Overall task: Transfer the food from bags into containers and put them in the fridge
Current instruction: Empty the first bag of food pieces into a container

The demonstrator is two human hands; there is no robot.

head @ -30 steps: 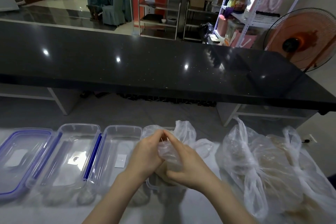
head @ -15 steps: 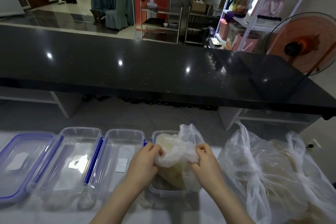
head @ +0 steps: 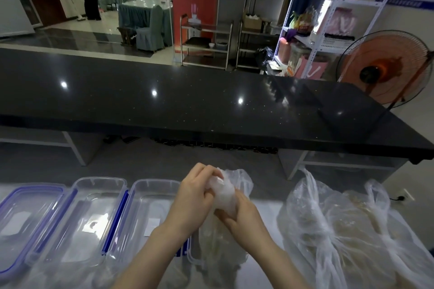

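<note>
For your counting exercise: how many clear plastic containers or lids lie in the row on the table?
4: a blue-rimmed lid far left, two clear containers beside it, and a fourth container mostly hidden under the bag that both hands hold.

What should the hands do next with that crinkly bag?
Probably lift the clear bag upward so the food slides out. Both the left hand and right hand already grip it over the container, and the bag's lower part sits inside.
</note>
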